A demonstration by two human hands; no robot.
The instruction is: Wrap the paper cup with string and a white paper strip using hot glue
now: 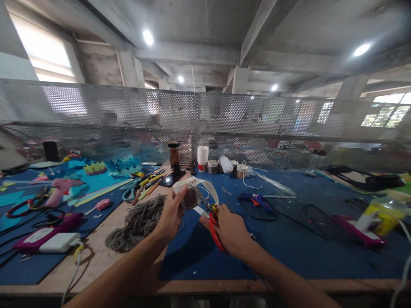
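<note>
My left hand is closed round a small dark object wrapped in a white strip that loops up and over to the right. My right hand grips red-handled scissors, their blades pointing up-left at the strip beside the dark object. Both hands are raised above the blue felt mat near the middle of the workbench. A heap of grey yarn lies just left of my left hand.
A blue glue gun lies right of my hands, a pink one at the left. Pliers and scissors, a phone, paper cups, tape rolls and a brown bottle stand before a perforated metal screen.
</note>
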